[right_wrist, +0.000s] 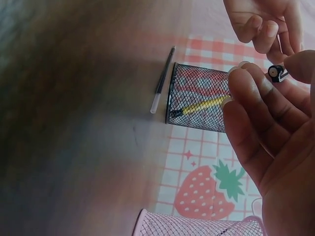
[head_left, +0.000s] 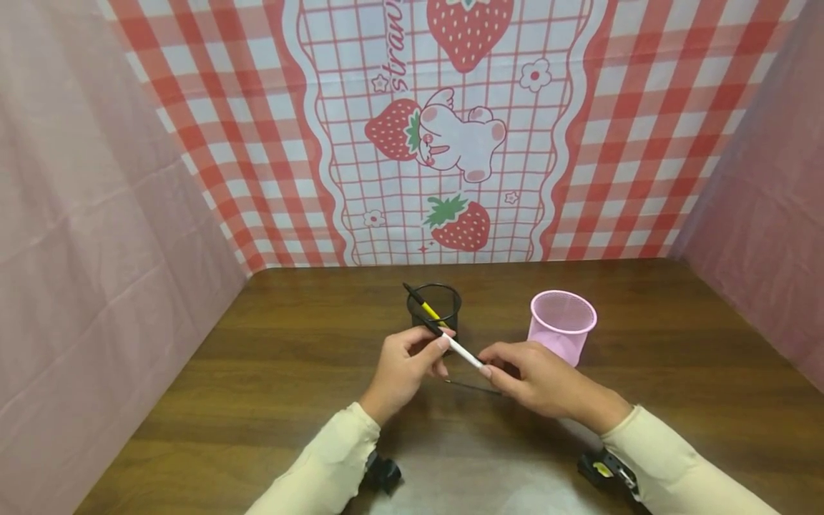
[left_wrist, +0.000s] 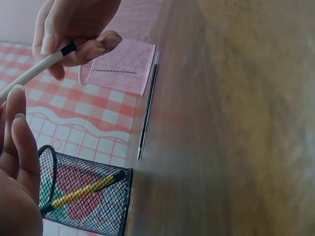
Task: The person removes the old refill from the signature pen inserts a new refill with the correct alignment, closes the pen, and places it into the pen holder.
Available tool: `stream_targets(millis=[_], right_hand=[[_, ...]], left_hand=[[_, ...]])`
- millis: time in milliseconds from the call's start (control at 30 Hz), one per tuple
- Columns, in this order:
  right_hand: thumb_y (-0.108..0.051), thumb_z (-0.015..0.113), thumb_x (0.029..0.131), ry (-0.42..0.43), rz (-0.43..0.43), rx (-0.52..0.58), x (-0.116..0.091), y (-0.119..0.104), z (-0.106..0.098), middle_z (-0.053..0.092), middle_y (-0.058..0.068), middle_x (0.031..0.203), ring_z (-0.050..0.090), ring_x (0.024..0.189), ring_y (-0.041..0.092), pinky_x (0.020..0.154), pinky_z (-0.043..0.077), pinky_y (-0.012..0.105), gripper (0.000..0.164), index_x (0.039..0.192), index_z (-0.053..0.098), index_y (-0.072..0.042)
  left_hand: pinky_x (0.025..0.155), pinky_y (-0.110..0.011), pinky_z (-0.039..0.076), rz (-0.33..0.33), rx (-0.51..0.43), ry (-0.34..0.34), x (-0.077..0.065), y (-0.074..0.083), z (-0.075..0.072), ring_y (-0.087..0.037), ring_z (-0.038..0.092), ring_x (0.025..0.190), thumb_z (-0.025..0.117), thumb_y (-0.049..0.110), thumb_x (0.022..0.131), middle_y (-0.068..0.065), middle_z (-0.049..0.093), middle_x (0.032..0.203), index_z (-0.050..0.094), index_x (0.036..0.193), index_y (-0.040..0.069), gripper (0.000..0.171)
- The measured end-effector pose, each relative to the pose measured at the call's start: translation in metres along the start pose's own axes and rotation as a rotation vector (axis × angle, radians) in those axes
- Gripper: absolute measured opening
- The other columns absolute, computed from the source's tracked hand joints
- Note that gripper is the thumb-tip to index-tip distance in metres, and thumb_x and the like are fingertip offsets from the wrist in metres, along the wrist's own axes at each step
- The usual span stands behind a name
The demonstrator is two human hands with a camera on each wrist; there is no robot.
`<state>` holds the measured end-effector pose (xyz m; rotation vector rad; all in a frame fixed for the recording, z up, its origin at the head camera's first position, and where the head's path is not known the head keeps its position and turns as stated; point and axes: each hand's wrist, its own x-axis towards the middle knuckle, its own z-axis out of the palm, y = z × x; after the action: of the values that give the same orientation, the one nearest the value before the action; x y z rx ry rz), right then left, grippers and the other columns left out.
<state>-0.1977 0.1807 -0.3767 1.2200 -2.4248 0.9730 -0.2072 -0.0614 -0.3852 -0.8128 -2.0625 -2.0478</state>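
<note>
Both hands hold a pen with a white barrel and black ends, tilted above the table. My left hand pinches it near the longer black end in the head view. My right hand holds the lower end, where a short black tip shows in the left wrist view. Below the hands, a thin dark ink refill with a clear end lies on the table. Just behind my left hand stands a black mesh pen cup, with a yellow and black pen leaning in it.
A pink mesh pen cup stands beyond my right hand; a thin dark stick-like thing shows through its mesh in the left wrist view. The brown wooden table ends at a red checked strawberry cloth. Pink cloths hang at both sides.
</note>
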Motion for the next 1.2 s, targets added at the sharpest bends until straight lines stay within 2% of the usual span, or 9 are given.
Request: stream_targets(millis=[200,400,467,567,700,833,967,1200], right_hand=[[-0.007,0.069,0.093,-0.004,0.02,0.008,0.0,0.0,-0.001,0.057,-0.02,0.072,0.054,0.06,-0.001,0.054,0.046,0.02,0.013,0.106,0.069,-0.012],[-0.008,0.069,0.094,-0.014,0.039,0.02,0.001,0.0,-0.003,0.059,-0.017,0.072,0.055,0.06,-0.001,0.054,0.048,0.021,0.012,0.106,0.069,-0.011],[-0.008,0.068,0.094,-0.018,0.038,0.014,0.001,-0.001,-0.003,0.059,-0.017,0.072,0.055,0.06,-0.001,0.055,0.048,0.021,0.012,0.106,0.069,-0.011],[-0.008,0.069,0.094,-0.016,0.031,-0.003,0.0,0.0,-0.002,0.059,-0.017,0.072,0.055,0.061,-0.001,0.055,0.047,0.021,0.011,0.104,0.07,-0.011],[-0.009,0.07,0.092,0.007,0.016,-0.051,-0.001,0.001,-0.001,0.055,-0.021,0.072,0.052,0.062,-0.003,0.056,0.045,0.019,0.008,0.096,0.071,-0.016],[-0.011,0.07,0.093,0.013,0.012,-0.074,-0.003,0.002,0.0,0.052,-0.022,0.07,0.049,0.061,-0.003,0.055,0.042,0.018,0.009,0.089,0.071,-0.019],[-0.014,0.068,0.096,-0.012,0.009,-0.072,-0.004,0.001,-0.001,0.054,-0.021,0.072,0.05,0.063,-0.002,0.057,0.044,0.019,0.008,0.09,0.071,-0.018],[-0.017,0.065,0.098,-0.051,-0.018,-0.072,-0.003,0.001,-0.002,0.055,-0.02,0.072,0.052,0.065,-0.002,0.06,0.046,0.021,0.01,0.09,0.071,-0.017]], left_hand=[[0.053,-0.035,0.052,0.027,0.031,0.036,0.003,-0.002,-0.005,-0.029,0.063,0.055,0.066,0.012,0.098,-0.014,0.065,0.064,0.073,0.108,-0.003,0.019],[0.053,-0.028,0.05,0.038,0.021,0.068,0.006,-0.001,-0.008,-0.023,0.063,0.054,0.066,0.012,0.098,-0.015,0.064,0.064,0.074,0.107,-0.002,0.019],[0.052,-0.028,0.05,0.036,0.022,0.076,0.006,-0.001,-0.008,-0.021,0.062,0.054,0.066,0.013,0.098,-0.016,0.064,0.064,0.073,0.108,-0.003,0.02],[0.052,-0.029,0.051,0.029,0.02,0.084,0.005,-0.002,-0.009,-0.025,0.062,0.054,0.067,0.014,0.098,-0.015,0.063,0.063,0.073,0.108,-0.003,0.021],[0.052,-0.034,0.053,0.02,0.022,0.085,0.005,-0.003,-0.01,-0.026,0.062,0.054,0.067,0.014,0.098,-0.015,0.063,0.063,0.074,0.107,-0.001,0.019],[0.052,-0.03,0.051,0.02,0.02,0.098,0.006,-0.003,-0.012,-0.023,0.061,0.054,0.067,0.012,0.097,-0.016,0.062,0.063,0.074,0.105,-0.003,0.018],[0.052,-0.025,0.048,0.022,0.022,0.121,0.01,-0.002,-0.018,-0.021,0.061,0.053,0.066,0.013,0.098,-0.013,0.062,0.063,0.072,0.101,-0.007,0.021],[0.051,-0.026,0.048,0.064,-0.015,0.177,0.02,0.003,-0.03,-0.016,0.061,0.052,0.066,0.013,0.097,-0.013,0.063,0.064,0.07,0.096,-0.01,0.024]])
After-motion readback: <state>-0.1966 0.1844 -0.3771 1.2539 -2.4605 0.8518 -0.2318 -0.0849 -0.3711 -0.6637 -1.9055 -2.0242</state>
